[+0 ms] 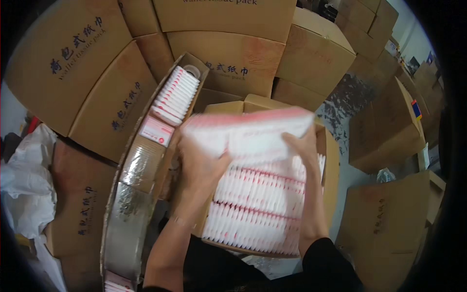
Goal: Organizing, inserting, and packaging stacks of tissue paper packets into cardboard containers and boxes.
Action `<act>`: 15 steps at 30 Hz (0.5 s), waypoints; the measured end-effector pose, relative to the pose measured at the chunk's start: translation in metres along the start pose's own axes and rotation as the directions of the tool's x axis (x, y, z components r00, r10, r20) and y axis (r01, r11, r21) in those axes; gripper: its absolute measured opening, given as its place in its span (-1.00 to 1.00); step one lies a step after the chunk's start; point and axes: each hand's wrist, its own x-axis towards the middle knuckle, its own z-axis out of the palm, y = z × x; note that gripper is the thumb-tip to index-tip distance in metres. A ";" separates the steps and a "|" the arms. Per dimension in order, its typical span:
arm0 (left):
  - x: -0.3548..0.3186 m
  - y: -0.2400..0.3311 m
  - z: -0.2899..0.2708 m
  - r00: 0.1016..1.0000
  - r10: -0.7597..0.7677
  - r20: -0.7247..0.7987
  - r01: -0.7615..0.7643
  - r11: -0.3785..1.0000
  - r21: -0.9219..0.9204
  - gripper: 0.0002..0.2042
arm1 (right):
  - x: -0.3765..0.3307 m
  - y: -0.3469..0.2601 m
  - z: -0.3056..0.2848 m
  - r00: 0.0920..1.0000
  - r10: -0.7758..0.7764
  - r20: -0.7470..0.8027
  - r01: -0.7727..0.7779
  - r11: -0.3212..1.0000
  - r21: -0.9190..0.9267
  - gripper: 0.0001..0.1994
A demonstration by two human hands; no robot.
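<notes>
Between my two hands I hold a bundle of white and red tissue packs, blurred by motion, above an open carton. My left hand grips its left end with the thumb across the near side. At the right end my right hand clasps it, thumb on the near face. Below, the open cardboard carton holds rows of upright tissue packs; the raised bundle hides its far part.
Left of the carton runs a long narrow cardboard trough with a row of tissue packs, a flat pack and clear tape on its bottom. A tape roll sits at its far end. Stacked cartons surround me; white plastic sheeting lies left.
</notes>
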 end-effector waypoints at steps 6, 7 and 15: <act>0.072 0.043 0.116 0.933 -0.071 0.352 0.010 0.985 0.172 0.15 | 0.003 0.026 -0.077 0.966 0.191 -0.176 -0.235 0.932 -0.275 -0.41; 0.074 0.021 0.129 0.924 -0.123 0.362 0.052 0.978 0.200 0.14 | -0.004 0.020 -0.068 0.975 0.175 -0.137 -0.219 0.856 -0.468 -0.45; 0.084 -0.023 0.183 0.802 -0.238 0.547 0.057 0.943 0.328 0.06 | 0.019 0.085 -0.063 0.845 0.431 -0.318 -0.526 0.561 -0.639 0.08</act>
